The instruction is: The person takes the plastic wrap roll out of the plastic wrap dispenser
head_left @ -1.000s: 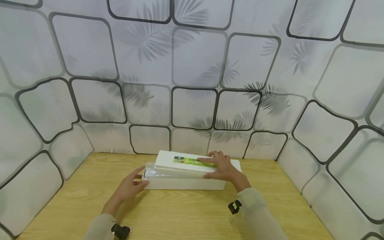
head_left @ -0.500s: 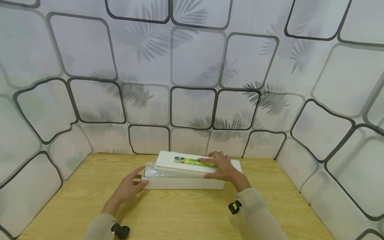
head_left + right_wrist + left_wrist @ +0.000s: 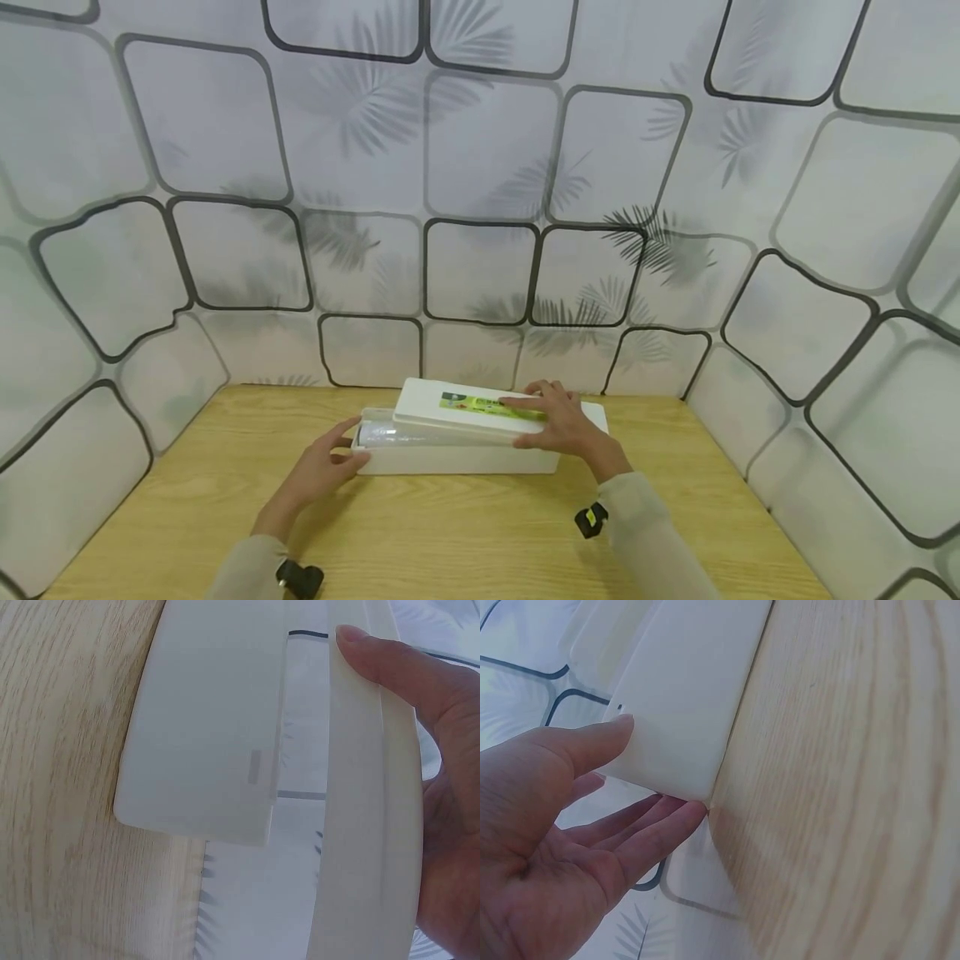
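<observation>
A long white box point(image 3: 457, 460) lies on the wooden table point(image 3: 450, 533), its white lid point(image 3: 450, 402) with a green label point(image 3: 487, 406) resting askew and shifted right. At the uncovered left end a clear film roll point(image 3: 390, 433) shows inside. My left hand point(image 3: 347, 448) braces the box's left end with fairly straight fingers; in the left wrist view my left hand point(image 3: 641, 780) has its thumb on the box point(image 3: 682, 690) face and its fingertips at the corner. My right hand point(image 3: 536, 421) grips the lid, fingers on top. In the right wrist view the thumb point(image 3: 367, 649) hooks the lid point(image 3: 364, 825) edge.
Patterned white panels point(image 3: 480, 208) wall in the table at the back and on both sides. Bare wood point(image 3: 465, 542) lies between the box and me. A small black device sits at each wrist, the right one point(image 3: 591, 520) and the left one point(image 3: 298, 577).
The lid has slid slightly to the right on the box under my right hand, so a little more of the roll shows. My left hand stays at the box's end.
</observation>
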Demonstrator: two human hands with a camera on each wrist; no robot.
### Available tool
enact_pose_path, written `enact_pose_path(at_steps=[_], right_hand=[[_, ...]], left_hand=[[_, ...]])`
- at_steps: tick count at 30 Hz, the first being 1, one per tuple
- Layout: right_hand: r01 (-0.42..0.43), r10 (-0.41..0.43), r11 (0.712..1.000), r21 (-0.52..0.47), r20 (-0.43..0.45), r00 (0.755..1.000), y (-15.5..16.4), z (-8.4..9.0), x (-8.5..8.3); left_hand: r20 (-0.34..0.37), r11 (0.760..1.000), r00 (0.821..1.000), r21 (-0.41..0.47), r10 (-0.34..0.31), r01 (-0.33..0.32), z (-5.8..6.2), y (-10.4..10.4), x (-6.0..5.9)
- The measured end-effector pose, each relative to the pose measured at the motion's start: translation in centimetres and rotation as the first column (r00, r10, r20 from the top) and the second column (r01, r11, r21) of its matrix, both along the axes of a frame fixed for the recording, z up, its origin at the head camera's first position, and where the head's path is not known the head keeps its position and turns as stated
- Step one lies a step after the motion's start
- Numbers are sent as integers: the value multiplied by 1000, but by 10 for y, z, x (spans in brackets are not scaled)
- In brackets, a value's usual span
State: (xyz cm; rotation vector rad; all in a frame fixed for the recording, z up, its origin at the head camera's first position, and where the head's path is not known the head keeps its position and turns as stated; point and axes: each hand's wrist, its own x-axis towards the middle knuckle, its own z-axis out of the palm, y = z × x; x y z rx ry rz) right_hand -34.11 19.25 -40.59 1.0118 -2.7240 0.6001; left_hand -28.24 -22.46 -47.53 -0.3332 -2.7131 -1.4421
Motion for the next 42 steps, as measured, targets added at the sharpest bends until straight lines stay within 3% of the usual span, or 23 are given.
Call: enact_pose_path(at_steps=[13, 32, 42], right_hand=[[39, -39, 999, 1, 6, 999, 11, -1, 1], [80, -81, 994, -74, -9, 997, 50, -12, -5], [132, -133, 990, -49, -32, 991, 64, -12, -7]], left_hand=[[44, 1000, 999, 29, -5, 4, 2, 2, 2], [46, 1000, 999, 6, 20, -20, -2, 0, 2], [42, 1000, 999, 25, 13, -14, -3, -1, -1]])
